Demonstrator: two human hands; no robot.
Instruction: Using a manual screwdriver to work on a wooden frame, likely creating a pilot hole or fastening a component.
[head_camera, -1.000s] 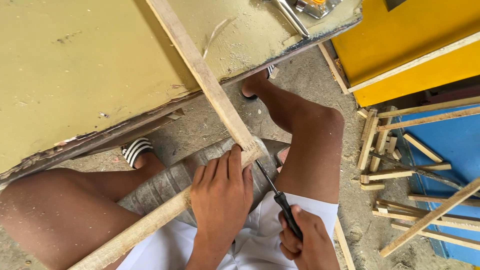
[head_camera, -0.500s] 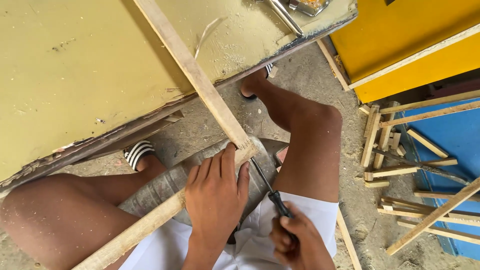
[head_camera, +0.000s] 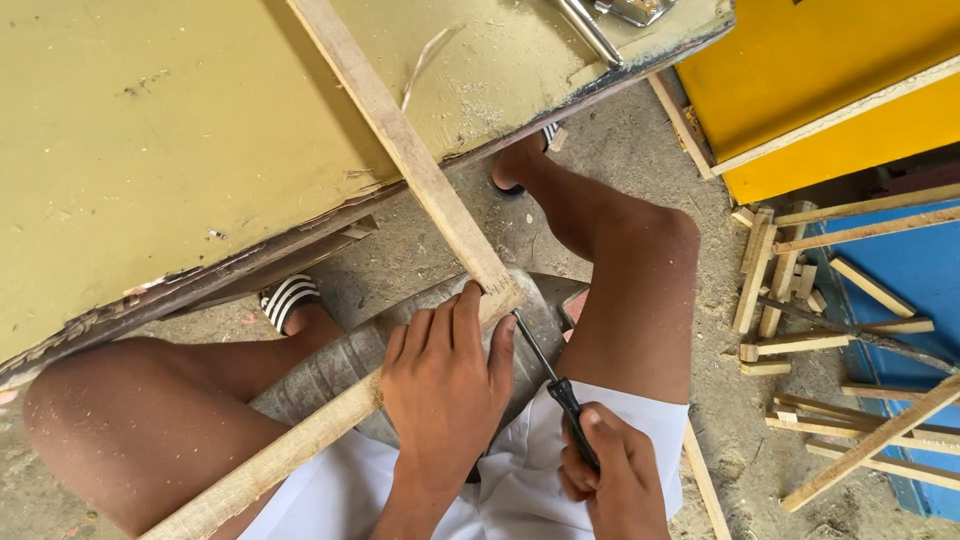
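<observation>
Two pale wooden strips meet at a corner above my lap: one strip (head_camera: 400, 140) runs up across the olive table top, the other strip (head_camera: 280, 455) slants down to the lower left. My left hand (head_camera: 445, 385) lies flat over the corner joint, pressing it. My right hand (head_camera: 612, 478) grips the black handle of a screwdriver (head_camera: 545, 370), whose thin metal shaft points up-left with its tip at the joint beside my left thumb. A grey block (head_camera: 350, 355) sits under the joint between my bare knees.
The worn olive table (head_camera: 150, 150) fills the upper left, with a metal tool (head_camera: 590, 30) near its far edge. A yellow panel (head_camera: 830, 90) and a blue board (head_camera: 910, 270) with several loose wooden slats (head_camera: 790, 300) lie to the right on the dusty concrete floor.
The view has shifted slightly. My right hand has slid the screwdriver a little, its tip staying at the joint. My left hand remains pressed on the corner.
</observation>
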